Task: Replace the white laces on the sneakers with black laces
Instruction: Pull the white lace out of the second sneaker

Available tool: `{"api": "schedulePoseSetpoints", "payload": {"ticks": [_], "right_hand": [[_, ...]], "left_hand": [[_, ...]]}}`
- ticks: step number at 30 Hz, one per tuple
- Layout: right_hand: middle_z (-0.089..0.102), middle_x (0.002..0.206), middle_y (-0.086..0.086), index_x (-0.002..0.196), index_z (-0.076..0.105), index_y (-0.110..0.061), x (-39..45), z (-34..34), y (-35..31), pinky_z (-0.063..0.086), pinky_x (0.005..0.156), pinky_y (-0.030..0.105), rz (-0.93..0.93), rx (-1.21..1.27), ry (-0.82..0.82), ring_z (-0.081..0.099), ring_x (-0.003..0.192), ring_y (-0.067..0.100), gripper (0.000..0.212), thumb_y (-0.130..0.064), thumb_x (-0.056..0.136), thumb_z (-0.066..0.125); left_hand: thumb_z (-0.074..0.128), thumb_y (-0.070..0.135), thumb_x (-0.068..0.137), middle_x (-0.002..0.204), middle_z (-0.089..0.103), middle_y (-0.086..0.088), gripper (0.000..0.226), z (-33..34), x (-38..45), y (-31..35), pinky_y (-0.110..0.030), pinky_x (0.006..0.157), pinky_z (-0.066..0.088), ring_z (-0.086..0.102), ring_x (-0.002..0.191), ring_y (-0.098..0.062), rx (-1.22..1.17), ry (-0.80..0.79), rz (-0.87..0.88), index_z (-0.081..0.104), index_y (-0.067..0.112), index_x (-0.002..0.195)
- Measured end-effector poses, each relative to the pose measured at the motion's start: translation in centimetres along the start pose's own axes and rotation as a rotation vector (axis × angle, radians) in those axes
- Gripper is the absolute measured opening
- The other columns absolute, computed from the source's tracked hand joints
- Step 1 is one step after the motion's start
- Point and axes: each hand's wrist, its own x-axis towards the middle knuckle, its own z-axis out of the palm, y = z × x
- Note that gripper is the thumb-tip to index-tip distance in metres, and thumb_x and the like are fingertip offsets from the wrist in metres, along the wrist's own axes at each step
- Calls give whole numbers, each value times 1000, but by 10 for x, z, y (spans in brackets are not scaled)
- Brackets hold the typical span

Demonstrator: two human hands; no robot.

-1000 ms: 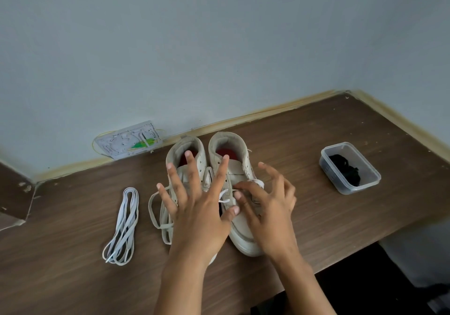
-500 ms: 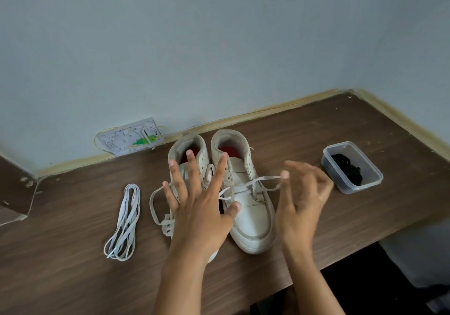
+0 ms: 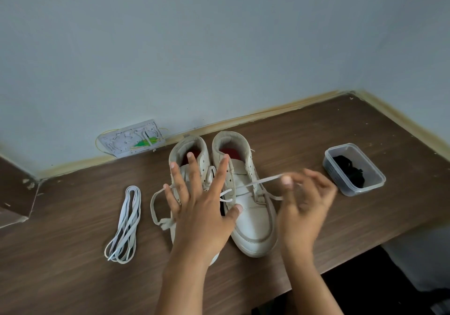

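Left hand spread flat, fingers straight and wide, pressing down across the left sneaker and reaching over onto the right sneaker, probably to pin the pair against the sideways pull. Right hand blurred, fingertips seemingly pinching the white lace and drawing it out rightward from the eyelets, taut and nearly level; exact finger curl hard to tell through the blur. Both sneakers side by side mid-table, long axes running away from the body, toes toward the near edge, open collars toward the wall. Looser lace loops trailing off the left sneaker's outer side. A separate white bundle lying left of the pair, well apart, lengthwise like the sneakers. Black laces waiting in the tub to the right, near the pulling hand, likely parked there for the next stage. Unlacing unfinished, judging by lace crossing the right tongue.
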Motion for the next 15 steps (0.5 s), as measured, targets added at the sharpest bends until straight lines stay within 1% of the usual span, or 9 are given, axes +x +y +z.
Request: {"api": "schedulePoseSetpoints", "payload": {"ticks": [1,3,5,6,8,10,11,14,15], "right_hand": [[39,114,-10,85,62,-34,5,-4,0,38,84,7,74,46,109,50,108,23,18,-17,92,65],[36,115,-3,88,60,-28,12,-10,4,43,85,12,229,84,245,50,101,23,11,-20,96,60],[33,116,-5,92,58,-29,14,-12,5,47,92,26,280,84,256,50,102,19,8,-22,96,59],[33,116,-7,93,57,-33,13,-12,4,47,94,29,235,73,236,50,105,19,11,-23,95,61],[35,119,-9,98,58,-35,9,-10,1,41,97,21,79,29,149,45,117,19,15,-23,93,64],[37,129,1,99,65,-32,4,-6,-1,29,97,7,-53,-51,-16,35,122,9,9,-26,92,66],[36,133,2,99,68,-33,1,-4,-1,24,98,7,-111,-129,-109,32,121,8,7,-31,93,66],[34,143,-4,107,69,-41,-7,4,5,17,110,38,-250,-392,-358,23,135,23,19,-49,92,60],[32,146,-4,110,67,-42,-8,5,9,13,113,44,-279,-441,-405,18,141,24,23,-51,90,59]], "left_hand": [[49,59,91,145,-51,2,90,0,0,0,-53,111,-22,-53,127,-29,0,3,2,-30,60,135],[49,58,91,146,-50,1,90,0,0,0,-54,113,-21,-53,127,-29,-5,8,6,-30,60,135],[49,58,91,145,-50,1,90,0,1,0,-55,113,-20,-53,127,-29,-5,4,5,-29,60,136],[49,58,91,145,-50,1,90,1,1,0,-55,113,-20,-53,127,-29,-7,3,4,-29,60,136],[50,58,91,146,-49,2,91,1,1,0,-54,112,-21,-53,127,-28,-16,9,6,-29,60,136],[51,58,90,147,-48,3,91,1,1,0,-54,112,-21,-53,127,-27,-27,21,9,-27,60,137],[52,58,90,147,-48,3,91,1,1,0,-54,112,-21,-53,128,-27,-33,27,10,-26,61,137],[53,60,88,146,-48,5,91,1,1,-2,-54,113,-20,-52,128,-26,-38,44,13,-24,63,137],[53,60,88,146,-49,6,91,1,1,-2,-54,114,-19,-52,129,-26,-43,49,12,-24,63,137]]}}
